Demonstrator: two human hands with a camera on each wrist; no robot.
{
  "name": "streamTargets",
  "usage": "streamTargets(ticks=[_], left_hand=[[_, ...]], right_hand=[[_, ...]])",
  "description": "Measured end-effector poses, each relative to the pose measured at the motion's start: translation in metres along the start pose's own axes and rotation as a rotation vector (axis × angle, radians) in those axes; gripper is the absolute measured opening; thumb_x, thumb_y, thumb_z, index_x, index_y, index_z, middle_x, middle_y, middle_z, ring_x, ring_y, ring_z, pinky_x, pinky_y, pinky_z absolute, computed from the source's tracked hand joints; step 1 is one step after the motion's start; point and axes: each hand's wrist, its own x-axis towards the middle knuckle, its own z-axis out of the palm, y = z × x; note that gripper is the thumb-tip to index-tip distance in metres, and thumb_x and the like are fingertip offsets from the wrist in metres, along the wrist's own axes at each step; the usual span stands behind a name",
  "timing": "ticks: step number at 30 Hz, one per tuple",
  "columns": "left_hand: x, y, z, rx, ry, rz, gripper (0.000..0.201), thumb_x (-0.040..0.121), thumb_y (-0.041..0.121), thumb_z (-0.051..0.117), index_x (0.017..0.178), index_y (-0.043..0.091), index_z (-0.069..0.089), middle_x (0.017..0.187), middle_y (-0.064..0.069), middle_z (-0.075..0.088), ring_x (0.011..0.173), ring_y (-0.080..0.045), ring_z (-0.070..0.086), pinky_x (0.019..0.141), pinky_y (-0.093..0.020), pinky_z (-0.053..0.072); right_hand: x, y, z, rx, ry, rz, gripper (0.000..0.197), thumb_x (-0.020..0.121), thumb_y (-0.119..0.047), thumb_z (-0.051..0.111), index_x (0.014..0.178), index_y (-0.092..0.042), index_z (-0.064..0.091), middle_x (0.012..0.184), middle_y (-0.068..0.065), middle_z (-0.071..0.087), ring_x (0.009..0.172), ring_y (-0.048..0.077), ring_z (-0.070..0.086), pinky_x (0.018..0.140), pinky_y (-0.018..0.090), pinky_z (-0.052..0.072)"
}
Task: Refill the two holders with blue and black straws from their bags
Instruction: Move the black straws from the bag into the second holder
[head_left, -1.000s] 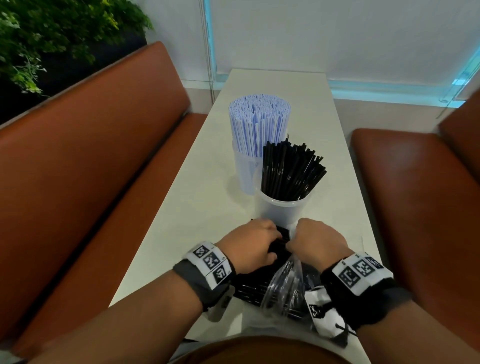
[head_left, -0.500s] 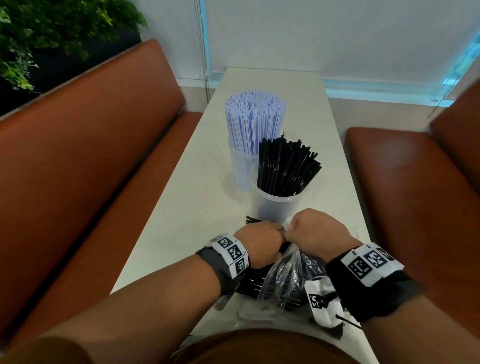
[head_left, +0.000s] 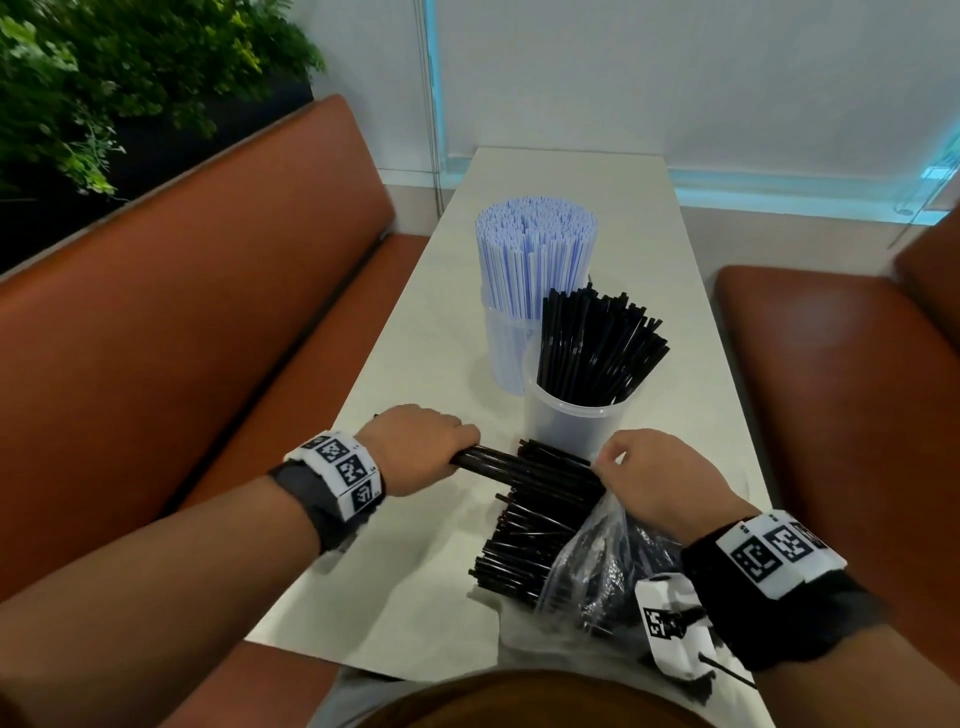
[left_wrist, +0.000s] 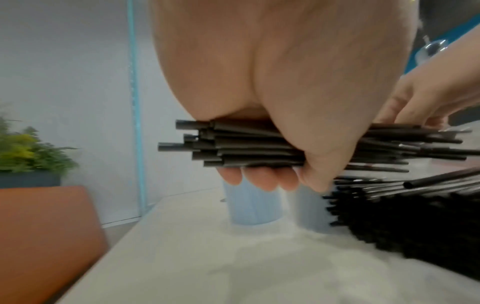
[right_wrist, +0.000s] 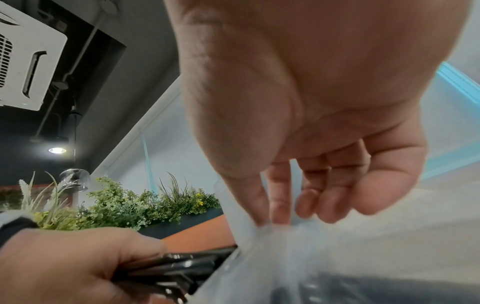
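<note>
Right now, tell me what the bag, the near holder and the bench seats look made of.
Bag: thin clear plastic film, glossy; it crinkles and the straws show through.
Near holder: translucent frosted plastic, probably rigid; dark straws show dimly through its wall.
Bench seats: smooth orange-brown upholstery, leather or vinyl; cannot tell which.

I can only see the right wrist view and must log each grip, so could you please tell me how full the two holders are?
Observer: The blue straws pack their holder tightly; the black straws sit looser in the nearer holder, fanned to one side.
Operator: Thank you. How many straws does the left hand have?
Observer: The left hand grips a thick bundle, fingers curled under it.
Operator: Are more left in the clear bag?
Observer: Yes, a pile of black straws spills from the clear bag, whose edge the right hand pinches.
</note>
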Motion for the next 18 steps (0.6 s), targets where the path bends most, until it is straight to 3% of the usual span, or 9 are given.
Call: streamTargets(ticks=[3,6,8,10,12,15,16,18], left_hand=[[-0.015,-0.024,-0.001,-0.079,0.001,-0.106,0.016,0.098,0.028,0.047,0.114,0.028,0.051,0.098,0.007,0.059,0.086,-0.020,0.059,0.069,-0.036,0.045],[-0.026,-0.028,-0.001,-0.156,0.074,-0.143,0.018,0.097,0.026,0.052,0.115,0.029,0.053,0.100,0.011,0.060,0.084,-0.016,0.057,0.064,-0.030,0.035],[-0.029,-0.020,-0.002,-0.219,0.157,-0.142,0.018,0.096,0.026,0.055,0.114,0.029,0.055,0.099,0.012,0.060,0.084,-0.015,0.057,0.065,-0.030,0.037],[-0.027,-0.003,-0.005,-0.287,0.249,-0.135,0.015,0.094,0.026,0.056,0.109,0.030,0.055,0.094,0.012,0.060,0.081,-0.015,0.057,0.065,-0.031,0.042],[-0.020,0.018,-0.009,-0.325,0.318,-0.123,0.012,0.093,0.027,0.056,0.105,0.031,0.054,0.091,0.011,0.060,0.077,-0.015,0.055,0.065,-0.035,0.046],[-0.011,0.041,-0.013,-0.367,0.371,-0.148,0.012,0.093,0.029,0.056,0.105,0.030,0.055,0.088,0.008,0.061,0.076,-0.017,0.056,0.065,-0.038,0.049],[-0.009,0.045,-0.013,-0.371,0.382,-0.161,0.013,0.094,0.030,0.056,0.107,0.030,0.055,0.088,0.007,0.061,0.076,-0.018,0.056,0.066,-0.038,0.050],[-0.009,0.049,-0.014,-0.366,0.399,-0.175,0.014,0.094,0.030,0.055,0.108,0.031,0.054,0.087,0.008,0.060,0.076,-0.017,0.055,0.064,-0.036,0.048]], right_hand=[[-0.001,-0.008,0.001,0.191,0.215,-0.145,0.041,0.100,-0.051,0.047,0.070,-0.024,0.057,0.065,-0.005,0.059,0.063,0.009,0.055,0.061,0.032,0.044],[-0.007,-0.022,-0.004,0.450,0.385,-0.249,0.043,0.101,-0.052,0.046,0.071,-0.024,0.059,0.068,-0.006,0.058,0.067,0.010,0.054,0.061,0.032,0.044],[-0.012,-0.031,-0.009,0.606,0.401,-0.245,0.044,0.096,-0.060,0.042,0.083,-0.026,0.067,0.078,-0.011,0.066,0.076,0.005,0.059,0.070,0.031,0.048],[-0.016,-0.039,-0.008,0.757,0.317,-0.240,0.050,0.091,-0.066,0.040,0.094,-0.028,0.073,0.091,-0.013,0.072,0.090,0.001,0.065,0.083,0.027,0.050],[-0.016,-0.046,-0.005,0.864,0.231,-0.238,0.047,0.095,-0.060,0.043,0.091,-0.027,0.076,0.092,-0.011,0.075,0.093,0.005,0.068,0.087,0.027,0.049],[-0.013,-0.047,-0.011,0.991,0.359,-0.220,0.043,0.104,-0.039,0.046,0.081,-0.022,0.078,0.084,-0.002,0.076,0.084,0.010,0.071,0.078,0.018,0.050],[-0.013,-0.046,-0.015,1.024,0.421,-0.224,0.042,0.104,-0.036,0.046,0.082,-0.021,0.077,0.084,-0.001,0.077,0.085,0.011,0.072,0.079,0.019,0.051],[-0.015,-0.043,-0.021,1.087,0.460,-0.257,0.041,0.101,-0.039,0.046,0.084,-0.020,0.077,0.088,0.002,0.077,0.089,0.018,0.072,0.085,0.031,0.054]])
